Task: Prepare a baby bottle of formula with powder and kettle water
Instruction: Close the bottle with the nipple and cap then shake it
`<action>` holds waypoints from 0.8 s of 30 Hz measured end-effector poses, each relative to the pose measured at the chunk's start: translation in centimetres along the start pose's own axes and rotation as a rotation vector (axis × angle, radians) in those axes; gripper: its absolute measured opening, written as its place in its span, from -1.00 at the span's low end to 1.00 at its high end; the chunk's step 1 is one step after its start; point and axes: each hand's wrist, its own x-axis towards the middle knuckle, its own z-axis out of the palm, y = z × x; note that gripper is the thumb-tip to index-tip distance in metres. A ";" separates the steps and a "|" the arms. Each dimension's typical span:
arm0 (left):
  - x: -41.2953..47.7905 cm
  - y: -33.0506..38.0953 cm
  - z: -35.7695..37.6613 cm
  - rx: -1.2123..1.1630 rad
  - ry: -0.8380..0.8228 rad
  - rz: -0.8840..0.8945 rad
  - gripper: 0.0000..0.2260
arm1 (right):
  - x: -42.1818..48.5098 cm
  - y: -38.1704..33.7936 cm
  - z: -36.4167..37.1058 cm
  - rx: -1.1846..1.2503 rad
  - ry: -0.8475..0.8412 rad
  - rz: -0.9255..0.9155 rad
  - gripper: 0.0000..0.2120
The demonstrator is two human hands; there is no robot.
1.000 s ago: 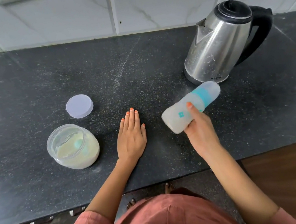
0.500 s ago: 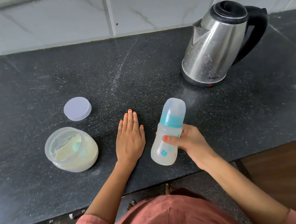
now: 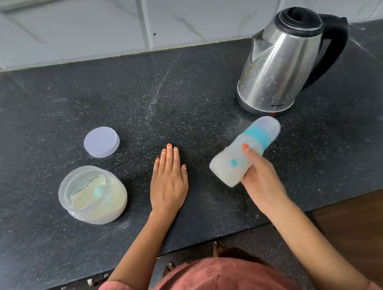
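Slanting above the dark speckled stone worktop (image 3: 30,106), a translucent plastic baby bottle (image 3: 226,167) with a teal collar and a clear domed cap sits in the right hand (image 3: 260,176). That hand's grip is clamped round the bottle's lower body, thumb on top. The cap end points up and away toward the foot of the kettle, and the base points toward the other hand. The bottle is blurred, and its body looks milky white.

Just beyond the cap stands a stainless-steel electric kettle (image 3: 280,64) with a black top and handle, upright and closed.

The left hand (image 3: 168,183) lies palm down on the worktop, left of the bottle, fingers straight and together, its grip apart and holding nothing.

Further left, a clear round plastic jar (image 3: 95,209) stands open, holding pale cream powder (image 3: 82,201) with a teal scoop (image 3: 100,192) resting in it. Behind the jar, near it but apart, a flat round lilac lid (image 3: 101,142) lies on the worktop.

A white marbled tiled wall (image 3: 189,3) runs along the back, and a rust-red garment (image 3: 207,289) fills the bottom edge.
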 end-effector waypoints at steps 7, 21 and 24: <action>0.2 0.0 -0.1 0.010 0.000 -0.018 -0.55 | -1.4 1.2 0.3 -0.448 -0.116 0.008 -0.81; 0.5 0.3 -0.3 0.001 0.010 -0.006 -0.55 | -0.1 -0.4 0.6 -0.113 0.003 0.007 -0.78; 0.1 0.1 -0.2 0.005 0.008 -0.012 -0.55 | 0.6 -0.4 0.9 0.024 0.065 -0.038 -0.75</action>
